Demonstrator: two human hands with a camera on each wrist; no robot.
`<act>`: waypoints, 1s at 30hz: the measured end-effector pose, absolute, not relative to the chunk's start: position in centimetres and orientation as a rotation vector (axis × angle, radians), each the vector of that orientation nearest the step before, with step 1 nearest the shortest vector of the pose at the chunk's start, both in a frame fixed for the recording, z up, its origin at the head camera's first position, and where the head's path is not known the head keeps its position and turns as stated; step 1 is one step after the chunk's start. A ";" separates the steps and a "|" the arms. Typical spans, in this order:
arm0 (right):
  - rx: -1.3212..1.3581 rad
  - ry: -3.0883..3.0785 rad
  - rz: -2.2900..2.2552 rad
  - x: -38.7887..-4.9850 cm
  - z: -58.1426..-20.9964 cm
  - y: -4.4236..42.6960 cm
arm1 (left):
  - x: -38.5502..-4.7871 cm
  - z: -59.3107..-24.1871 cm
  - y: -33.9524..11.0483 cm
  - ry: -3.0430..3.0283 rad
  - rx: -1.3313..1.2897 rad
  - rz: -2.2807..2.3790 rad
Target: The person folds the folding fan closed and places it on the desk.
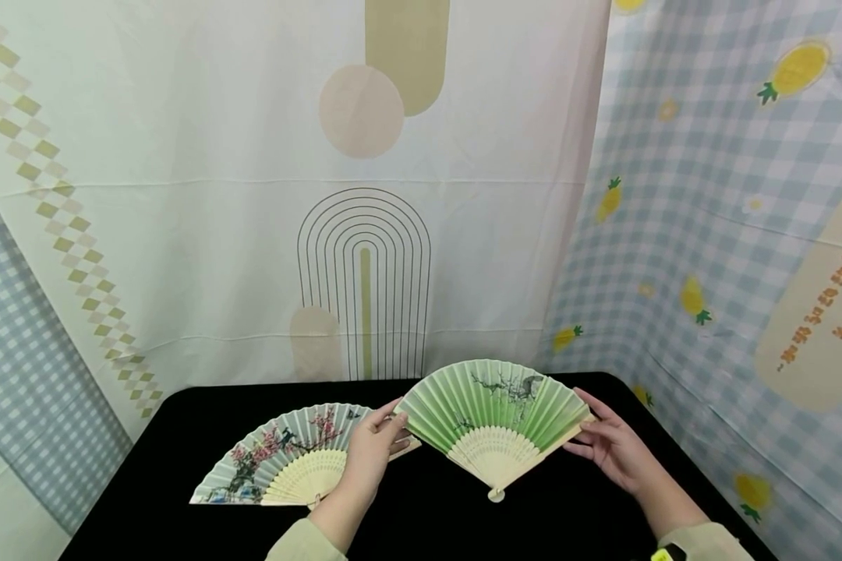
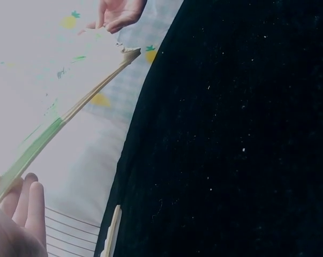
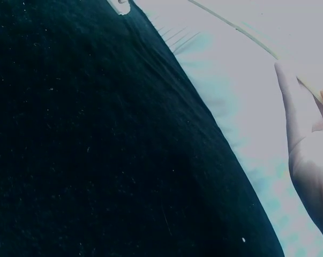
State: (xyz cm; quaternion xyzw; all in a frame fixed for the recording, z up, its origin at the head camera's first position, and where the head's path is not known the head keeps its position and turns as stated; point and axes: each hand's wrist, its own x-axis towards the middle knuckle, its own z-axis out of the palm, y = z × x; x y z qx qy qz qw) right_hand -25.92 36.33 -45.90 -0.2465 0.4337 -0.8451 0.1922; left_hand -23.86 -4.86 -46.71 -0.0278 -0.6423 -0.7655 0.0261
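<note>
Left grip and right grip both pinch, well apart.

Head view: set above and behind the grip, facing forward and down, farthest back; takes in left hand, right hand, full green fan and backdrop cloth beyond. Left wrist: close beside the left hand, looking along the green fan's edge to the right hand opposite. Right wrist: close by the right hand (only partly inside the frame), rolled so the black table lies left of the grip. Both wrist views share green fan and black table with head view.
</note>
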 end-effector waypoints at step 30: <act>-0.625 1.288 -2.350 -26.7 -45.6 33.4 | -23.3 -46.6 -6.1 -1.897 -0.094 -2.388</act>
